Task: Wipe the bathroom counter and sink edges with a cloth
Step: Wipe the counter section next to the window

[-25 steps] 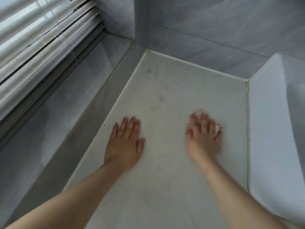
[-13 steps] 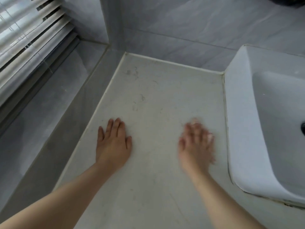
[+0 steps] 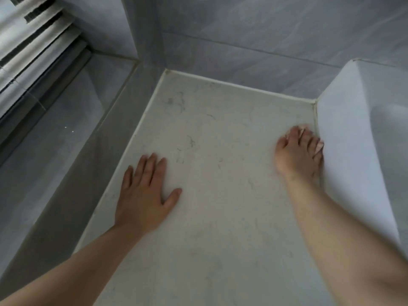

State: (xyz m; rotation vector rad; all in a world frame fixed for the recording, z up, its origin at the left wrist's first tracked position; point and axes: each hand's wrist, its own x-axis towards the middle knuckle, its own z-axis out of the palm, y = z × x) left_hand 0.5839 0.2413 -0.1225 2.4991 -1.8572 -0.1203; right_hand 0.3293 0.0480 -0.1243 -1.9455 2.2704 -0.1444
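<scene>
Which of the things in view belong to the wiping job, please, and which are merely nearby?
Part of the job:
- counter
- sink, its outer edge
- cloth, only pale bits show under the fingers
- right hand, pressing the cloth beside the sink
- left hand, flat on the counter

Merely nearby:
- window blinds
- tiled wall
- window ledge

Pale cloth (image 3: 318,146) bunched on veined white counter (image 3: 220,195), against white sink (image 3: 344,151).

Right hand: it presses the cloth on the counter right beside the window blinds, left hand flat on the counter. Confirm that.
Not quite. In the head view the right hand presses the cloth beside the sink, not the blinds. The left hand does lie flat on the counter.
</scene>
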